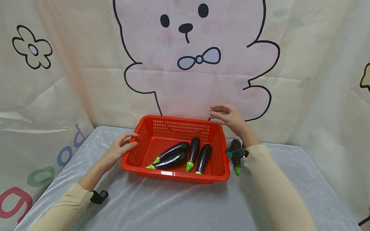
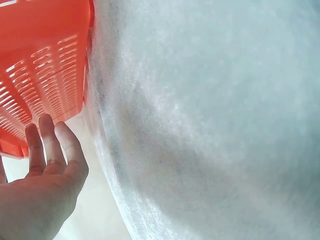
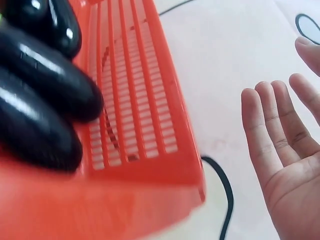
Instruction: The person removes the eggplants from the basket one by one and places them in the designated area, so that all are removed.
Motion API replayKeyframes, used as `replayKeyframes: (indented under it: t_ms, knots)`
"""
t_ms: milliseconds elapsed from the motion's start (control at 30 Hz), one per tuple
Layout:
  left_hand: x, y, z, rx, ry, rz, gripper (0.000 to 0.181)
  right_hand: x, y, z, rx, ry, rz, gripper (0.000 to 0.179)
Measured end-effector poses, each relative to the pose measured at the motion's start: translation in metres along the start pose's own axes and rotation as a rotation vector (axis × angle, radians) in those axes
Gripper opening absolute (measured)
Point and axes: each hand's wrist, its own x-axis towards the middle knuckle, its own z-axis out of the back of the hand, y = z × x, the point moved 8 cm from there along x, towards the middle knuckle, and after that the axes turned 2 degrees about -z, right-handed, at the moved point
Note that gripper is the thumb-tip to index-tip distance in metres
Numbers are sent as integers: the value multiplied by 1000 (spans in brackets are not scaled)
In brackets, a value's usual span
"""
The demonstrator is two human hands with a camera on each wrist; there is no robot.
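Note:
A red plastic basket (image 1: 176, 174) stands on the table with several dark eggplants (image 1: 194, 152) lying in it, their green stem ends toward the near side. At the basket's left rim is my left hand (image 1: 118, 150), thumb and fingers spread. In the left wrist view its fingers (image 2: 50, 145) extend by the slotted outer wall, and contact is hard to tell. My right hand (image 1: 229, 118) hovers by the far right corner, holding nothing; the right wrist view shows its fingers (image 3: 260, 120) extended, apart from the basket. Another eggplant (image 1: 235, 145) lies right of the basket, partly behind the right wrist strap.
A grey cloth covers the table (image 1: 168, 211). Behind it hangs a pale curtain (image 1: 297, 99) printed with a bear. A green tip beside the right sleeve hints at one more eggplant, mostly hidden. Black devices are strapped to both wrists.

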Motion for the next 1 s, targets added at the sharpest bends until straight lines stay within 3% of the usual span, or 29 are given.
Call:
replayKeyframes:
  t_ms: [567, 1000]
  knots:
    - [-2, -2, -2, 3, -1, 0, 45, 19, -6, -71, 122, 102, 11, 36]
    - [-3, -2, -2, -2, 4, -5, 44, 21, -16, -107, 151, 151, -14, 42]
